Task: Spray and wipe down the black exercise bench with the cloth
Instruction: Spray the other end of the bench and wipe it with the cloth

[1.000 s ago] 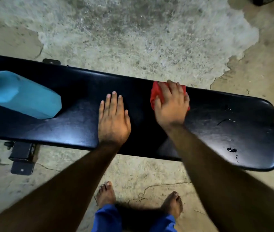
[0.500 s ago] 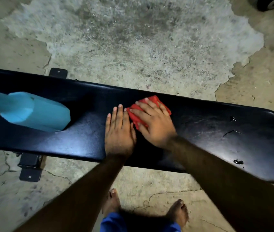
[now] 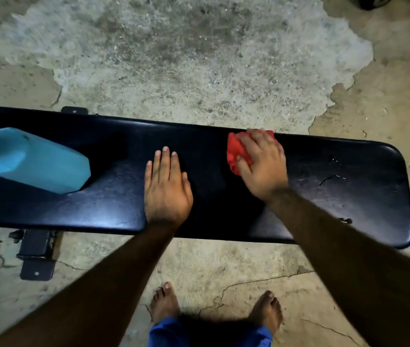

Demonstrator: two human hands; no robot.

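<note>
One black exercise bench (image 3: 224,196) lies across the view, and on it are one red cloth (image 3: 236,154), one blue spray bottle (image 3: 36,161) and two bare hands. Two bare feet (image 3: 165,304) stand on the floor below the bench's near edge, with blue trouser cuffs (image 3: 168,334) at the bottom of the view.

The cloth sits bunched near the far edge of the bench's padded top, right of its middle. The right hand (image 3: 261,164) presses down on it: the fingers (image 3: 249,144) are spread and curled over the cloth, covering most of it, so the red shows only beyond the fingertips and to the left of the thumb. The hand's edges are blurred. The left hand (image 3: 166,191) lies flat and empty, palm down, on the middle of the pad, its fingers straight, together and released, pointing toward the far edge; it is well apart from the cloth. The spray bottle lies on its side toward the left end of the pad, its flat base pointing toward the left hand and its top cut off by the left edge of the view.

The pad is glossy black, with a pale sheen near its near edge and a few small marks and nicks toward its rounded right end. A black metal foot plate (image 3: 36,256) shows under the near edge at left. The floor (image 3: 198,71) is cracked concrete, rough and grey beyond the bench, with a smoother tan coating around it. A dark round object sits at the far right corner of the view, too cut off to identify.
</note>
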